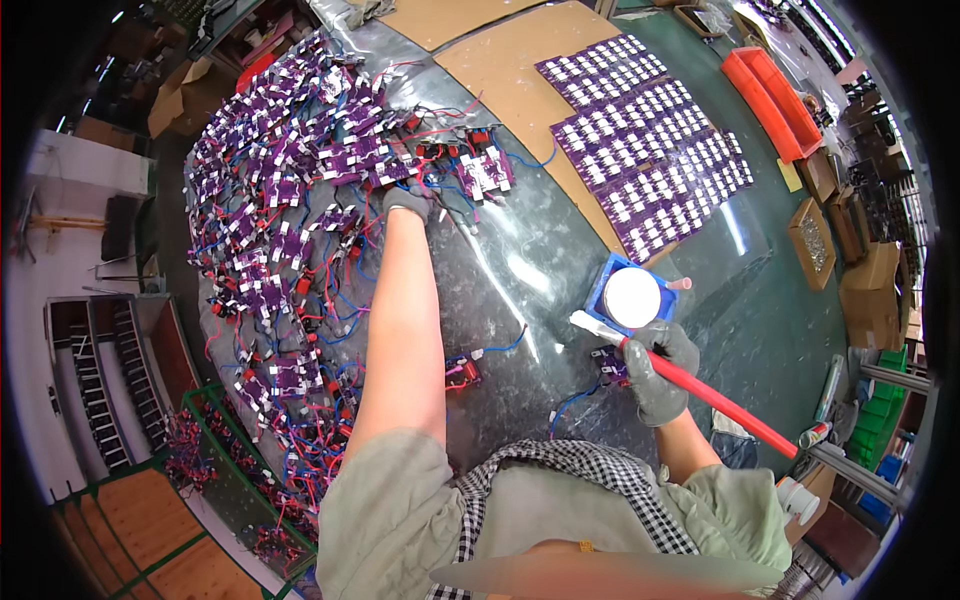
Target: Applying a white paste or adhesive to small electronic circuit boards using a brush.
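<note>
My right hand (662, 372), in a grey glove, is closed round the red handle of a brush (700, 388). The brush's white-coated end lies by the near left edge of a blue tray (603, 283), which holds a round pot with a white top (632, 298). Just left of this hand sits a small purple circuit board (608, 364) with a blue wire. My left arm stretches far forward. My gloved left hand (407, 200) is at the edge of a heap of wired purple boards (290, 150); its fingertips are hidden among wires. A wired board (485, 172) lies right of it.
Rows of purple boards with white parts (650, 140) lie on brown sheeting (510, 70) at the far right. Beyond stand a red bin (770, 105), a carton of small parts (811, 244) and green bins (880, 410). A green-framed rack (215, 430) adjoins the table at left.
</note>
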{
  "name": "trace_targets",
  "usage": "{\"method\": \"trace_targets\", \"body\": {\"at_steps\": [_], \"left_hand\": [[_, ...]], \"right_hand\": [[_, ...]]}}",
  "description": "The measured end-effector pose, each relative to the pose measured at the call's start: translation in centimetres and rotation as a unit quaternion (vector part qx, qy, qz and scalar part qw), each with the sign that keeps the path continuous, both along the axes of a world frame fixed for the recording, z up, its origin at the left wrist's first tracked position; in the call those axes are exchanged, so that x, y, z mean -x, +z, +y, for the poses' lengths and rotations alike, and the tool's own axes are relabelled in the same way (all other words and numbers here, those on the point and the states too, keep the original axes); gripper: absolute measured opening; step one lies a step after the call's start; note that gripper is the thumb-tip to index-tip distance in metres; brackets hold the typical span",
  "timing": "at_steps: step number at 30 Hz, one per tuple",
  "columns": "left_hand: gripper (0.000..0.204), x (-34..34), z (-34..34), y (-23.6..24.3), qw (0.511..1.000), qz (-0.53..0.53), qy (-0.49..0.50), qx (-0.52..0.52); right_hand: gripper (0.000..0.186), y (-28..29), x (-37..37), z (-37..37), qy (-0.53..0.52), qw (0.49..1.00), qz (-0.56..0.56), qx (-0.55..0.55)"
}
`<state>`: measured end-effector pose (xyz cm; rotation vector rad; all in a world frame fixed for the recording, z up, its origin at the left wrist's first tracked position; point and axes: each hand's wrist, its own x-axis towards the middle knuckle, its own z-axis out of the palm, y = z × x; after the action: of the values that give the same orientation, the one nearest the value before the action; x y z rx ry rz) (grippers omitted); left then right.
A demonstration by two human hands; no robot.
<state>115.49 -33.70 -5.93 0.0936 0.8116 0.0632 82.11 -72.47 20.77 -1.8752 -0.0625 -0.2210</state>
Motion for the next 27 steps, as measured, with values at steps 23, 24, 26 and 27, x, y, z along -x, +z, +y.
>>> {"method": "trace_targets", "body": {"at_steps": [23, 24, 26, 27], "left_hand": [[0.042, 38.2, -11.4, 9.1, -0.246, 0.048, -0.483, -0.839], [0.042, 36.9, -11.6, 7.9, -0.243, 0.050, -0.476, -0.843], [0.041, 35.2, -11.2, 6.8, -0.180, 0.094, -0.598, -0.775], [0.039, 35.7, -10.1, 6.6, -0.225, 0.053, -0.566, -0.792]], "right_hand": [[0.013, -5.5, -5.3, -7.9, 0.055, 0.932, -0.065, 0.353], [0.013, -6.8, -5.8, -7.7, 0.059, 0.925, -0.043, 0.372], [0.013, -7.5, -6.9, -6.6, 0.101, 0.859, -0.053, 0.498], [0.013, -7.8, -6.9, -6.5, 0.128, 0.829, -0.045, 0.543]]}}
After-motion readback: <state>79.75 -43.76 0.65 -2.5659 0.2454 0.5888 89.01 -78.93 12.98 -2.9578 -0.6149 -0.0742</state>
